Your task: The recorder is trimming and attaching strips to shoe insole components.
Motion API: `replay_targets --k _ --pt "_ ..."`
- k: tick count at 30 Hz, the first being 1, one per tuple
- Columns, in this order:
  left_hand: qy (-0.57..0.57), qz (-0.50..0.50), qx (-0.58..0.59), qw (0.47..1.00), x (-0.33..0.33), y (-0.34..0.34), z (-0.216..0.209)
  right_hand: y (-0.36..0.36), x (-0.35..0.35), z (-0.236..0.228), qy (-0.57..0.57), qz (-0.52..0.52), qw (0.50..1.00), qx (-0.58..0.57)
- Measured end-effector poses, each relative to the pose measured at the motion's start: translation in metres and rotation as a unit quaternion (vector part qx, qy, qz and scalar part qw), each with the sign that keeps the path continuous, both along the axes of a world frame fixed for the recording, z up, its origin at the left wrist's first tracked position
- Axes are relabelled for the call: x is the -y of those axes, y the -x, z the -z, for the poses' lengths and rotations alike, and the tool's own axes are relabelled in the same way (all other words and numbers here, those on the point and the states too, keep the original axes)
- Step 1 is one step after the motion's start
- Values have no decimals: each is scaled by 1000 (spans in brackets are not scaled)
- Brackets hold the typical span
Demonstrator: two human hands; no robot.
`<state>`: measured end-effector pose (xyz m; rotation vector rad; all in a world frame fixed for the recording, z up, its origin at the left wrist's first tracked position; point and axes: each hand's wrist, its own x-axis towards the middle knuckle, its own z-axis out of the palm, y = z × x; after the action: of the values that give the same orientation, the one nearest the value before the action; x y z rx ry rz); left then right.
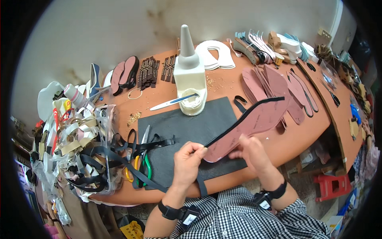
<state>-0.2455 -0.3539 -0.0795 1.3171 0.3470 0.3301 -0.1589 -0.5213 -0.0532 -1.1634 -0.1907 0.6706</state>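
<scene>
A pink shoe insole (pixel 250 121) is raised above the table's front part, tilted, with a narrow black strip (pixel 234 123) running along its upper left edge. My left hand (pixel 188 162) pinches the strip and the insole's near left end between thumb and fingers. Black strap (pixel 201 185) hangs below that hand. My right hand (pixel 254 153) is at the insole's lower right edge, fingers curled and thumb near its face; the fingers are slightly blurred. Under both lies a dark grey mat (pixel 163 127). Scissors (pixel 145 137) and green-handled cutters (pixel 147 169) rest left of my left hand.
A white stand (pixel 189 75) holds a cup and a blue-white brush (pixel 169 103). More pink insoles (pixel 252 85) are stacked at the right. A plastic bin (pixel 113 151) overflows with straps at the left. Studded strips (pixel 149 71) and white cutouts (pixel 221 53) line the back.
</scene>
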Motion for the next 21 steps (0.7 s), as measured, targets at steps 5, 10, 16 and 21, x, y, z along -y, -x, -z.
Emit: replay_targets --k 5,10,16,21 --pt "-323 18 61 944 -34 -2 -22 17 37 -29 161 -243 953 77" --pt "-444 86 89 887 -28 0 -52 -5 8 -61 233 -48 686 688" --pt "-337 136 100 926 -21 -1 -67 4 -7 -62 310 -213 793 480" --pt "31 192 -20 981 -34 6 -67 11 -5 -69 308 -216 848 374"
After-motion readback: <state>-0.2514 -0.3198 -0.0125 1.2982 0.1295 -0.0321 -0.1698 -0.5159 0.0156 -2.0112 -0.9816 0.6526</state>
